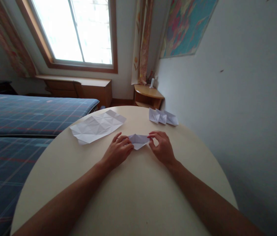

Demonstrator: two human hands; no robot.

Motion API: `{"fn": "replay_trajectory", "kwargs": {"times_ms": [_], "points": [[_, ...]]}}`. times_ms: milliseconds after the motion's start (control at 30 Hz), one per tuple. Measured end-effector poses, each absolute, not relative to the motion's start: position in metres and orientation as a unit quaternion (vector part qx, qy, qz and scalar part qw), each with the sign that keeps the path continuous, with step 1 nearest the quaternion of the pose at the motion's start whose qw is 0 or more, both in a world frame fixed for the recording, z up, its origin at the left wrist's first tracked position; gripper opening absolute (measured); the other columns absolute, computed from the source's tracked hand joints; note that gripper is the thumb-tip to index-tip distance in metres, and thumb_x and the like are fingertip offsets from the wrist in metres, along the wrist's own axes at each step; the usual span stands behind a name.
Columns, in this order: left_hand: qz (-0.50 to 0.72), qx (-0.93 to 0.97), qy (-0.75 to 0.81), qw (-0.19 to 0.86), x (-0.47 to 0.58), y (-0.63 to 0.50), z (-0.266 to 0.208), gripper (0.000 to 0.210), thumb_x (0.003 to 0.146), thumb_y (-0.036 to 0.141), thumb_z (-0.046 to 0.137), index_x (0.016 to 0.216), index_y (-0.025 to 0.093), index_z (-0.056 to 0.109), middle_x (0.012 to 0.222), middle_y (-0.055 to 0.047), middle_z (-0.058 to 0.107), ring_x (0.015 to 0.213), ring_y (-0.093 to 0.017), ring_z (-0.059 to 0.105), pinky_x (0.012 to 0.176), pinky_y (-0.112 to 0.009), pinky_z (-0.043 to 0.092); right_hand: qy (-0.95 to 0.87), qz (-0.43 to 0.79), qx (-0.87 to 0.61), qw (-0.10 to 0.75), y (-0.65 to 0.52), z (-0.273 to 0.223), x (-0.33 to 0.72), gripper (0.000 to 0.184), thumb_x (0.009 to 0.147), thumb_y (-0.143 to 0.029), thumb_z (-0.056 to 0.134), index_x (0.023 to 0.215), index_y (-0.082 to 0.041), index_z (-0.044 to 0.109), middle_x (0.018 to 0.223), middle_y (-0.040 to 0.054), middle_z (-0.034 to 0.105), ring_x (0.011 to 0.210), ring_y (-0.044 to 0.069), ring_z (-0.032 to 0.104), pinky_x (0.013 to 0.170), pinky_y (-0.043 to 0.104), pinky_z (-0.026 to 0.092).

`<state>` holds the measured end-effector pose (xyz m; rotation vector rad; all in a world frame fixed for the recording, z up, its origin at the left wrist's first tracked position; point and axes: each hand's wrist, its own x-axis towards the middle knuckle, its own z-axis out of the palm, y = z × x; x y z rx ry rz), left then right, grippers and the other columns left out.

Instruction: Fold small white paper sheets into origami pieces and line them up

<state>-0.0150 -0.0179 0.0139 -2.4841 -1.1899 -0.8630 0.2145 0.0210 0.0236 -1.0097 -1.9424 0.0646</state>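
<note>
A small folded white paper boat (138, 140) is between my two hands, over the middle of the round table (133, 193). My left hand (120, 147) grips its left end, fingers closed on the paper and partly covering it. At the right tip, the thumb and fingers of my right hand (162, 146) pinch the paper. A creased, unfolded white sheet (99, 126) lies flat beyond my left hand. Several folded paper pieces (163, 117) stand in a row near the table's far right edge.
A bed with a blue plaid cover (35, 114) adjoins the table's left side. The white wall (246, 98) runs close along the right. Behind the table are a wooden corner shelf (150, 91), a desk (96, 83) and a window (79, 32).
</note>
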Motion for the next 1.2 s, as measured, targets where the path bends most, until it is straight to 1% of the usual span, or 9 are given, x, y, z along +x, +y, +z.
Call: {"fn": "replay_trajectory", "kwargs": {"times_ms": [67,200,300,433,667,800,933,1033,1200], "points": [[-0.287,-0.860,-0.400,0.132,-0.015,-0.018,0.013,0.011,0.090,0.018,0.061,0.087,0.025,0.069,0.089,-0.002,0.070,0.101,-0.022,0.062,0.114,-0.054,0.032,-0.837,-0.013,-0.350,0.420,0.014,0.028,0.212,0.020,0.082,-0.013,0.061,0.097,-0.023,0.070,0.105,0.0072,0.071,0.106,0.025,0.061,0.100,0.046,0.044],[-0.294,-0.864,-0.390,0.126,-0.015,-0.017,0.011,0.013,0.089,0.016,0.061,0.087,0.026,0.069,0.085,-0.001,0.070,0.096,-0.021,0.064,0.116,-0.055,0.029,-0.903,-0.005,-0.275,0.329,0.007,0.027,0.206,0.026,0.083,-0.019,0.068,0.108,-0.027,0.069,0.106,0.0055,0.073,0.102,0.024,0.063,0.096,0.044,0.045],[-0.294,-0.867,-0.383,0.124,-0.015,-0.016,0.010,0.016,0.090,0.015,0.058,0.086,0.026,0.069,0.084,-0.001,0.071,0.095,-0.019,0.065,0.118,-0.054,0.027,-0.916,-0.003,-0.275,0.293,0.009,0.023,0.204,0.021,0.085,-0.023,0.069,0.106,-0.028,0.071,0.101,0.0044,0.074,0.095,0.022,0.065,0.090,0.040,0.046],[-0.297,-0.870,-0.377,0.113,-0.013,-0.016,0.009,0.018,0.092,0.015,0.055,0.085,0.025,0.068,0.084,0.000,0.073,0.094,-0.018,0.067,0.119,-0.054,0.024,-0.921,-0.012,-0.279,0.271,0.013,0.021,0.207,0.010,0.089,-0.027,0.067,0.096,-0.029,0.074,0.090,0.0025,0.075,0.088,0.021,0.067,0.085,0.036,0.046],[-0.284,-0.864,-0.399,0.118,-0.010,-0.018,0.011,0.017,0.090,0.015,0.055,0.081,0.023,0.067,0.077,-0.001,0.072,0.088,-0.019,0.068,0.118,-0.054,0.025,-0.926,-0.038,-0.298,0.227,0.013,0.022,0.206,0.013,0.094,-0.031,0.063,0.091,-0.027,0.074,0.089,0.0026,0.075,0.088,0.021,0.067,0.081,0.035,0.047],[-0.277,-0.851,-0.424,0.136,-0.006,-0.021,0.013,0.017,0.088,0.014,0.056,0.076,0.023,0.065,0.070,0.000,0.069,0.079,-0.018,0.068,0.115,-0.051,0.031,-0.922,-0.040,-0.312,0.227,0.014,0.021,0.206,0.013,0.095,-0.029,0.061,0.093,-0.026,0.074,0.089,0.0031,0.076,0.086,0.021,0.069,0.079,0.034,0.049],[-0.270,-0.847,-0.437,0.139,-0.003,-0.021,0.013,0.016,0.086,0.012,0.056,0.076,0.023,0.064,0.069,0.000,0.069,0.076,-0.018,0.067,0.113,-0.049,0.035,-0.919,-0.041,-0.318,0.228,0.017,0.018,0.206,0.014,0.095,-0.026,0.060,0.093,-0.024,0.074,0.088,0.0045,0.077,0.083,0.023,0.070,0.077,0.035,0.052],[-0.267,-0.845,-0.443,0.136,-0.003,-0.020,0.013,0.017,0.086,0.012,0.056,0.076,0.023,0.065,0.067,0.001,0.068,0.074,-0.018,0.067,0.113,-0.049,0.035,-0.922,-0.046,-0.316,0.220,0.018,0.018,0.206,0.013,0.093,-0.021,0.061,0.096,-0.023,0.073,0.091,0.0049,0.076,0.086,0.022,0.070,0.079,0.034,0.053],[-0.256,-0.837,-0.465,0.130,-0.005,-0.019,0.013,0.022,0.092,0.015,0.051,0.074,0.021,0.064,0.065,0.000,0.067,0.070,-0.017,0.068,0.112,-0.046,0.037,-0.918,-0.029,-0.348,0.187,0.017,0.020,0.206,0.018,0.093,-0.013,0.058,0.103,-0.021,0.071,0.099,0.0058,0.076,0.093,0.021,0.070,0.084,0.031,0.053]]}}
